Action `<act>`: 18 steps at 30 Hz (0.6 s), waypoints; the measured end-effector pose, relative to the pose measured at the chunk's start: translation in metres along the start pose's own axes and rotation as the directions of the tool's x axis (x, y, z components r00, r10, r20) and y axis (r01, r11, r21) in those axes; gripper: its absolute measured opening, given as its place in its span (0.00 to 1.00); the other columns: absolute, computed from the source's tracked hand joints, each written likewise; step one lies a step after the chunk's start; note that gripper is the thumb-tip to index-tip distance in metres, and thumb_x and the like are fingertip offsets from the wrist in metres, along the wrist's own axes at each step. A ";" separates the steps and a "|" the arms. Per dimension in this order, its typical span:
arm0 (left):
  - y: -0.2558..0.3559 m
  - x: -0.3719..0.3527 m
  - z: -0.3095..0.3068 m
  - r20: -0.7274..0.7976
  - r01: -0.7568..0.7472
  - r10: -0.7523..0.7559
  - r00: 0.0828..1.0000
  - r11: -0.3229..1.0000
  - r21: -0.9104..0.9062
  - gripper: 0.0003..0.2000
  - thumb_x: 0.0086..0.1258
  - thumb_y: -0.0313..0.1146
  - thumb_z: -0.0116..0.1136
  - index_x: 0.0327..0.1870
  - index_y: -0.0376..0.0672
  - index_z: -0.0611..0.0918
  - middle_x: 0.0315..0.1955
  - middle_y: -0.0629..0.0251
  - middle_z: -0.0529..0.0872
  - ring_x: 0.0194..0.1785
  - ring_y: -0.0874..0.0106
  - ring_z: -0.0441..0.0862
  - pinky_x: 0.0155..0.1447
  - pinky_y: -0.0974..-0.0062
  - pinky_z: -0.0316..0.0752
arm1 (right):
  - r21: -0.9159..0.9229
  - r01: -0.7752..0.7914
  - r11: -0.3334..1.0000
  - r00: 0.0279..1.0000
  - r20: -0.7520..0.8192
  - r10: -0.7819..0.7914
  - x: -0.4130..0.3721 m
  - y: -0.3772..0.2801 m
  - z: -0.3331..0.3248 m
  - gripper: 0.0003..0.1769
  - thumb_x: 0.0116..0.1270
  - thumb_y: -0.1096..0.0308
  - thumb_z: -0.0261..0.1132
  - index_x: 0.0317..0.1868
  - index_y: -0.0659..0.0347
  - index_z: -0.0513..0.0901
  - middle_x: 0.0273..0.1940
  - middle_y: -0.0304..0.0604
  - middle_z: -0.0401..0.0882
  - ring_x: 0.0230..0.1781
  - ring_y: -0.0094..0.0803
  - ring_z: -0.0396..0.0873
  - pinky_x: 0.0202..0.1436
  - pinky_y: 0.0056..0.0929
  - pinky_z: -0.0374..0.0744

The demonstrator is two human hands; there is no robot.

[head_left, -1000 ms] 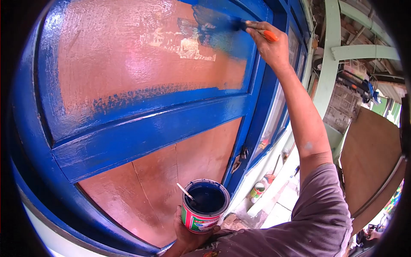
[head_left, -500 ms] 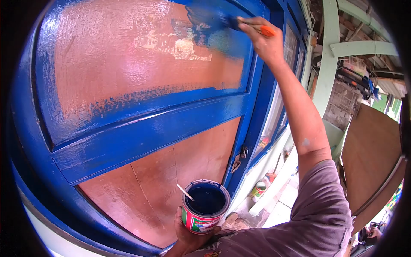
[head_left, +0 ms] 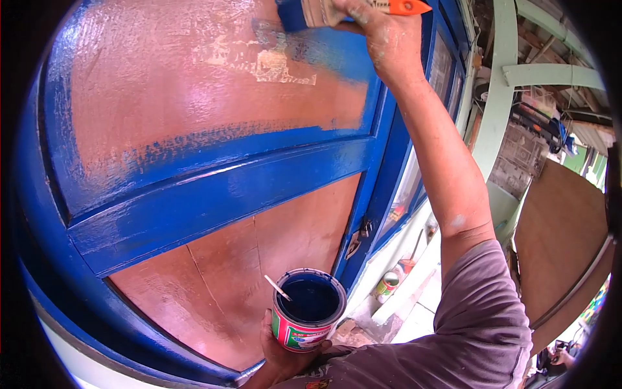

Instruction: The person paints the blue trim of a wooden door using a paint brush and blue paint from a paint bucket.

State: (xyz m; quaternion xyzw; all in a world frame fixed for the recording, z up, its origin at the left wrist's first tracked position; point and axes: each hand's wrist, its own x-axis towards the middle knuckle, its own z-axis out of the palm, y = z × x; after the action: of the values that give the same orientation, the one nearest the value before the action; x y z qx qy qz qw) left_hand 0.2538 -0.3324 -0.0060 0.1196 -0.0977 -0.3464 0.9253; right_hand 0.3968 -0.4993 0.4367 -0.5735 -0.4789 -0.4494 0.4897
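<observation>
My right hand [head_left: 389, 39] grips a paintbrush [head_left: 319, 13] with an orange-tipped handle, its bristles coated blue, up at the top of the door's upper panel [head_left: 149, 84]. That panel is brown in the middle, with blue paint along its edges and a pale scraped patch [head_left: 275, 65]. Low in front of my body, my left hand [head_left: 280, 350] is wrapped round an open paint can [head_left: 301, 334] with a red and green label. Dark blue paint [head_left: 314, 299] fills much of it, and a thin white stick [head_left: 277, 286] leans on its rim.
A blue rail [head_left: 220, 194] divides the upper panel from a brown lower panel [head_left: 220, 272]. The latch [head_left: 354, 243] is on the door's right side. Another can [head_left: 387, 285] stands on the floor at right. Beyond are a pale green post [head_left: 497, 104] and a brown board [head_left: 560, 227].
My right hand has moved slightly up and left with the paintbrush, whose bristles now sit further left on the upper panel. The paint can stays in my left hand, nearly unmoved.
</observation>
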 end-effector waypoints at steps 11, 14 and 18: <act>0.002 -0.005 -0.002 -0.047 -0.018 0.018 0.999 1.000 -0.015 0.44 0.72 0.76 0.27 0.78 0.54 0.69 0.70 0.56 0.76 0.68 0.54 0.75 0.59 0.46 0.75 | -0.690 0.029 0.723 0.984 -0.106 -0.141 -0.001 0.064 -0.091 0.11 0.67 0.60 0.73 0.40 0.60 0.91 0.31 0.44 0.90 0.32 0.34 0.88 0.42 0.32 0.83; 0.001 -0.004 0.002 -0.045 -0.024 0.021 0.999 0.998 -0.066 0.45 0.71 0.78 0.27 0.77 0.55 0.70 0.69 0.56 0.77 0.66 0.54 0.76 0.56 0.48 0.74 | -0.680 0.117 0.724 0.991 0.033 -0.129 0.006 0.025 -0.028 0.12 0.70 0.63 0.74 0.43 0.65 0.91 0.31 0.39 0.89 0.33 0.20 0.84 0.40 0.26 0.81; 0.001 0.000 0.009 -0.102 -0.032 0.027 0.994 0.998 -0.047 0.45 0.71 0.78 0.26 0.77 0.55 0.70 0.68 0.57 0.78 0.66 0.54 0.76 0.55 0.49 0.74 | 0.035 0.032 0.999 0.998 0.044 -0.034 0.017 -0.009 0.014 0.08 0.70 0.73 0.74 0.43 0.69 0.88 0.39 0.45 0.90 0.36 0.30 0.89 0.44 0.27 0.89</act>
State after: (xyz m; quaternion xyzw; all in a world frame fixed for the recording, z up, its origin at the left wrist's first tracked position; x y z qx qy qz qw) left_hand 0.2522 -0.3333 0.0023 0.1129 -0.0438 -0.3285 0.9367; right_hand 0.3904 -0.4829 0.4534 -0.5669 -0.5068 -0.4363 0.4811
